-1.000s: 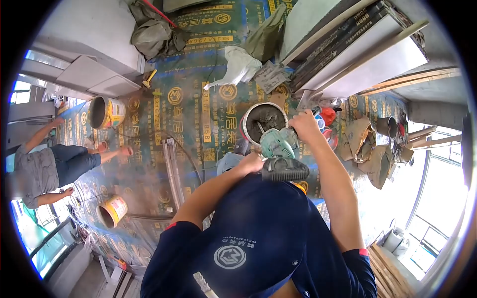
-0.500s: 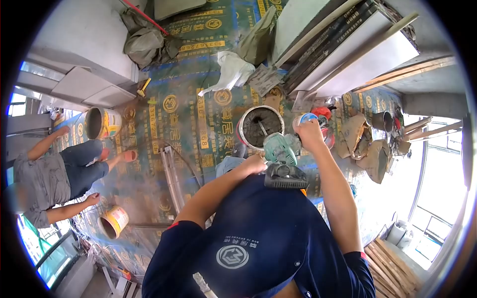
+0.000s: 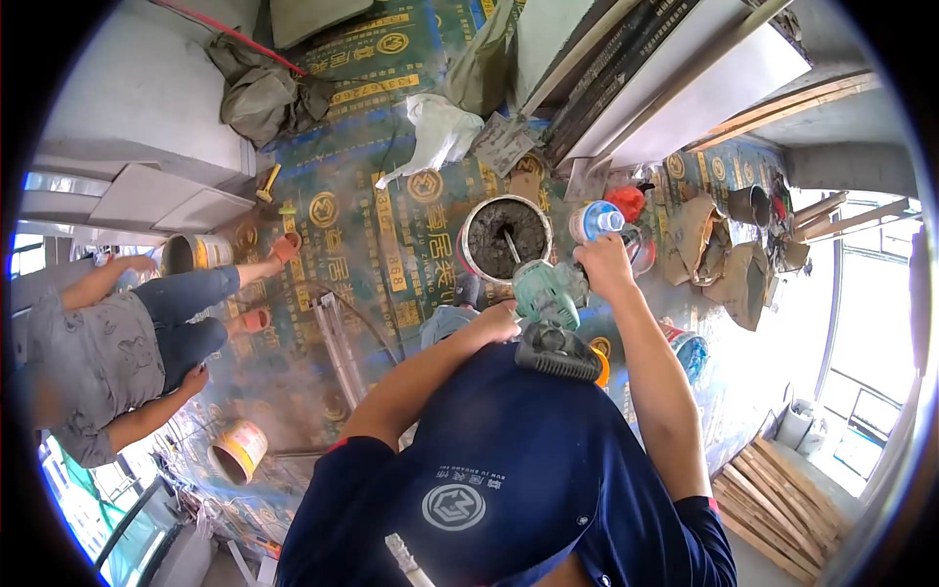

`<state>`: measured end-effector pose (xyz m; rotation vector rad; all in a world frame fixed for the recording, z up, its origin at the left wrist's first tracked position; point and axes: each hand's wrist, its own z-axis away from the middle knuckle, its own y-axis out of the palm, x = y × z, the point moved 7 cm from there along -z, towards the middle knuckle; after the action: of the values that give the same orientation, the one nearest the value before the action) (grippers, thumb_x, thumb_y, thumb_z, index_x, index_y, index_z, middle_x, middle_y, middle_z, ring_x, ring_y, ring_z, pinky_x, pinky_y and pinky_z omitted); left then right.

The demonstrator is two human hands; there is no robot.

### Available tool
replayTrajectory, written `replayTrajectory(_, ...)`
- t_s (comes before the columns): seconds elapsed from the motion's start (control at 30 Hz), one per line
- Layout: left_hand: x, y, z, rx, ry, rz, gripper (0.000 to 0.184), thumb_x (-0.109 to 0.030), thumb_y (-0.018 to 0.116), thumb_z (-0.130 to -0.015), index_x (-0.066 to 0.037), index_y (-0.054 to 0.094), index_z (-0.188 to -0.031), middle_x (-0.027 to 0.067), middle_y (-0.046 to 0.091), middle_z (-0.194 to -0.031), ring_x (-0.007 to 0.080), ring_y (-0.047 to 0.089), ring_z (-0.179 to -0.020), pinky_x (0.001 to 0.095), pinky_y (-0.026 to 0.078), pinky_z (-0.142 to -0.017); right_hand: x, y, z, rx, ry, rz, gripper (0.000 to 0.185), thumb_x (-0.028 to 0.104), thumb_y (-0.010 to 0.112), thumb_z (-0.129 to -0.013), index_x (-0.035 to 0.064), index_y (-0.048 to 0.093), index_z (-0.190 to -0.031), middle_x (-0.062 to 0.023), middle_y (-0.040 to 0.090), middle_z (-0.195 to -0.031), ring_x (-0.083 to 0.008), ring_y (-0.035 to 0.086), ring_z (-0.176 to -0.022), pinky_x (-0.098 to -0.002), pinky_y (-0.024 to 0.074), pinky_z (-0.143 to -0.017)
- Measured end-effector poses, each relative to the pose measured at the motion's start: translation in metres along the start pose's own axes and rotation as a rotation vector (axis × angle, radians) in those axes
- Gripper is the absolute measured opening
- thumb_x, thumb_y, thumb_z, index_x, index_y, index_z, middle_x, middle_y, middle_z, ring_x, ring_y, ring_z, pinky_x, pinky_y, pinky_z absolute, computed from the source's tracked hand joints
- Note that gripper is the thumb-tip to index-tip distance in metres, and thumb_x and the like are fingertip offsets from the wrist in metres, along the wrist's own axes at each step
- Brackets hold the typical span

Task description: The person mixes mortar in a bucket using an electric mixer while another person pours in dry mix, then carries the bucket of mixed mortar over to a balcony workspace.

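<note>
A green handheld power mixer [image 3: 548,296] is in front of my chest, its shaft reaching down into a bucket [image 3: 466,256] of thick grey mortar [image 3: 504,233]. My left hand [image 3: 497,323] is closed around the mixer's left side. My right hand [image 3: 604,266] is closed at its right side; the fingers are partly hidden, but it appears to grip the handle there. Just beyond my right hand stands a blue-and-white bottle [image 3: 596,223]. A red bag [image 3: 626,203] lies behind the bottle.
At the left, another person [image 3: 108,333] is beside a bucket [image 3: 196,252]; a second bucket [image 3: 240,450] is nearby. Long metal strips [image 3: 337,342] lie on the covered floor. Boards [image 3: 685,98] lean at the upper right. Torn paper sacks [image 3: 699,245] and planks [image 3: 782,499] lie right.
My view has shifted slightly. My right hand shows lower relative to the bottle, which is now less covered. The other person's legs and arms have changed position. Both my hands stay on the mixer.
</note>
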<state>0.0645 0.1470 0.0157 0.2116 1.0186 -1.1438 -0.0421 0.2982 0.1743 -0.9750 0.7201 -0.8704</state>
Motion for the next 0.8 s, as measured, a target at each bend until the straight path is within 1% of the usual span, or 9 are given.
replayTrajectory(0.07,-0.012,-0.002,0.010,0.109,0.013,-0.042,0.025,-0.018,0.049,-0.084,-0.011,0.062,-0.105,0.0208,0.066,-0.091,0.0383,0.065,-0.083,0.0490,0.049,-0.070,0.002,0.000,0.004,-0.025,0.001,0.037,0.010,0.013,0.057,-0.078,0.0173,0.066,-0.081,-0.0013,0.065,-0.085,-0.0198,0.061,-0.093,-0.0388,0.0386,-0.088)
replayTrajectory(0.2,-0.006,0.002,0.004,0.121,-0.017,-0.029,0.025,-0.017,0.048,-0.085,-0.009,0.063,-0.103,0.0215,0.066,-0.090,0.0379,0.065,-0.084,0.0481,0.049,-0.070,-0.004,0.008,0.008,-0.063,0.015,-0.016,0.010,0.009,0.060,-0.073,0.0161,0.063,-0.079,-0.0013,0.064,-0.088,-0.0202,0.059,-0.092,-0.0370,0.0386,-0.086)
replayTrajectory(0.27,0.028,0.035,-0.023,0.079,0.018,-0.009,0.053,-0.018,0.066,-0.071,-0.014,0.051,-0.123,0.0159,0.066,-0.077,0.0304,0.066,-0.067,0.0406,0.051,-0.061,-0.004,0.009,0.012,-0.074,0.022,0.006,0.010,0.010,0.060,-0.073,0.0160,0.063,-0.080,-0.0007,0.064,-0.088,-0.0199,0.059,-0.093,-0.0369,0.0386,-0.085)
replayTrajectory(0.4,0.021,0.032,-0.027,-0.012,0.098,-0.049,0.053,-0.019,0.066,-0.072,-0.015,0.052,-0.122,0.0155,0.067,-0.080,0.0306,0.066,-0.068,0.0401,0.051,-0.063,-0.008,0.005,0.011,-0.012,0.049,0.017,0.009,0.010,0.060,-0.074,0.0162,0.063,-0.080,-0.0011,0.064,-0.086,-0.0202,0.060,-0.091,-0.0367,0.0389,-0.085)
replayTrajectory(0.47,0.012,0.027,-0.020,0.043,0.026,-0.003,0.052,-0.018,0.064,-0.072,-0.017,0.052,-0.122,0.0150,0.068,-0.083,0.0310,0.067,-0.071,0.0408,0.051,-0.065,-0.010,0.005,0.013,-0.035,0.039,-0.001,0.010,0.010,0.060,-0.074,0.0164,0.064,-0.080,-0.0019,0.064,-0.086,-0.0203,0.060,-0.090,-0.0368,0.0389,-0.085)
replayTrajectory(0.53,0.009,0.028,-0.022,-0.027,0.215,-0.021,0.048,-0.017,0.065,-0.073,-0.019,0.053,-0.120,0.0143,0.068,-0.086,0.0340,0.066,-0.075,0.0448,0.051,-0.068,-0.012,0.009,0.013,-0.030,0.048,0.035,0.009,0.012,0.060,-0.074,0.0165,0.064,-0.080,-0.0016,0.064,-0.086,-0.0200,0.060,-0.090,-0.0368,0.0388,-0.085)
replayTrajectory(0.6,0.013,0.033,-0.030,-0.063,0.171,-0.008,0.047,-0.017,0.065,-0.074,-0.020,0.053,-0.120,0.0138,0.068,-0.086,0.0358,0.065,-0.076,0.0461,0.050,-0.069,-0.014,0.013,0.015,-0.012,0.052,0.028,0.008,0.012,0.060,-0.075,0.0167,0.064,-0.080,-0.0014,0.064,-0.086,-0.0199,0.060,-0.091,-0.0364,0.0387,-0.085)
replayTrajectory(0.67,0.007,0.031,-0.027,-0.114,0.273,-0.002,0.047,-0.017,0.065,-0.075,-0.020,0.053,-0.120,0.0141,0.068,-0.082,0.0334,0.066,-0.072,0.0444,0.051,-0.064,-0.017,0.013,0.016,-0.013,0.060,0.024,0.008,0.012,0.060,-0.075,0.0168,0.064,-0.080,-0.0014,0.064,-0.086,-0.0197,0.060,-0.091,-0.0363,0.0387,-0.086)
replayTrajectory(0.8,0.015,0.035,-0.027,0.014,0.032,0.037,0.049,-0.014,0.063,-0.074,-0.020,0.053,-0.121,0.0126,0.065,-0.070,0.0258,0.064,-0.058,0.0387,0.049,-0.053,-0.021,0.015,0.019,-0.022,0.056,-0.017,0.008,0.012,0.060,-0.075,0.0170,0.064,-0.080,-0.0015,0.064,-0.086,-0.0194,0.061,-0.090,-0.0366,0.0388,-0.086)
